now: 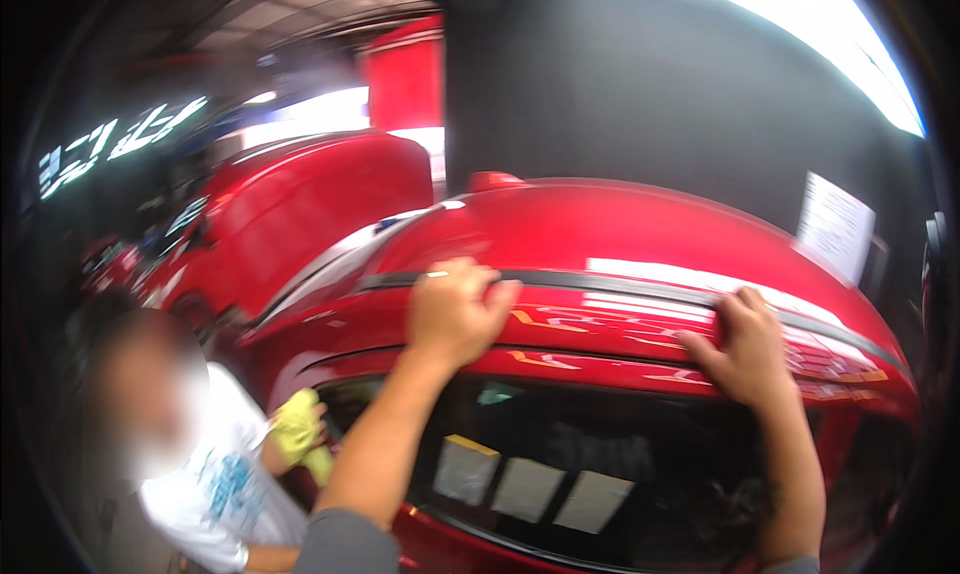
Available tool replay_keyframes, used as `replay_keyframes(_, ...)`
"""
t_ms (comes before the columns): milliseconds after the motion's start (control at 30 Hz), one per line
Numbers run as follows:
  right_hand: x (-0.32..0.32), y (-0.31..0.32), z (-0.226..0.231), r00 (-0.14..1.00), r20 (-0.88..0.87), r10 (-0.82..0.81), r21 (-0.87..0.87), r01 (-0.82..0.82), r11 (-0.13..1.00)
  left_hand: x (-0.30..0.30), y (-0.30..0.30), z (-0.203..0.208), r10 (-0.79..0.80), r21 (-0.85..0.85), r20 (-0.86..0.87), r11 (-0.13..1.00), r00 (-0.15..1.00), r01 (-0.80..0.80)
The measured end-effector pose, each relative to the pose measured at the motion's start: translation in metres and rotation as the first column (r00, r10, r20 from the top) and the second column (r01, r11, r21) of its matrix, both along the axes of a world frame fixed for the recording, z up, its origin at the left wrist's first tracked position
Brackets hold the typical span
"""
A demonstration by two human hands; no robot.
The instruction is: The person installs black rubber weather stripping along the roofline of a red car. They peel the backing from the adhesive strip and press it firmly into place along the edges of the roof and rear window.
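Observation:
A red car's roof [640,224] curves across the view, and a long black roof trim strip [640,288] runs along its near side. My left hand [455,312], with a ring on one finger, is curled on the strip toward its left part. Farther right, my right hand [745,346] bends its fingers over the same strip, with the thumb out to the left over the red paint. The fingertips of both hands are partly hidden. Below the hands is the car's dark side window [590,434].
At the lower left stands a person in a white shirt [225,474], holding a yellow-green cloth [297,429] beside the car. Behind is another red car [310,214] with a raised panel. A dark wall [620,84] and a white paper sheet [835,224] stand beyond the roof.

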State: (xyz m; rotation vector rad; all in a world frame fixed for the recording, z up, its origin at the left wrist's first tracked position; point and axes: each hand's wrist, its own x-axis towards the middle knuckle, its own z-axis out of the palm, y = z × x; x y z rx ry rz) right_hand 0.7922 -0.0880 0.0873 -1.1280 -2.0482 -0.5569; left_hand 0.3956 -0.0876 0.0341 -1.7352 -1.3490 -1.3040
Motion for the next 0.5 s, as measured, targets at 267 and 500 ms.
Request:
replay_keyframes(267, -0.071, 0.011, 0.022, 0.989, 0.092, 0.113, -0.118, -0.101, 0.988, -0.048, -0.007, -0.023, 0.059, -0.01, 0.105, 0.998, 0.993, -0.058)
replay_keyframes(500, -0.241, 0.04, 0.024, 0.743, 0.542, 0.393, -0.322, -0.248, 0.914, -0.131, -0.012, -0.064, 0.244, -0.058, 0.121, 0.969, 0.962, -0.239)
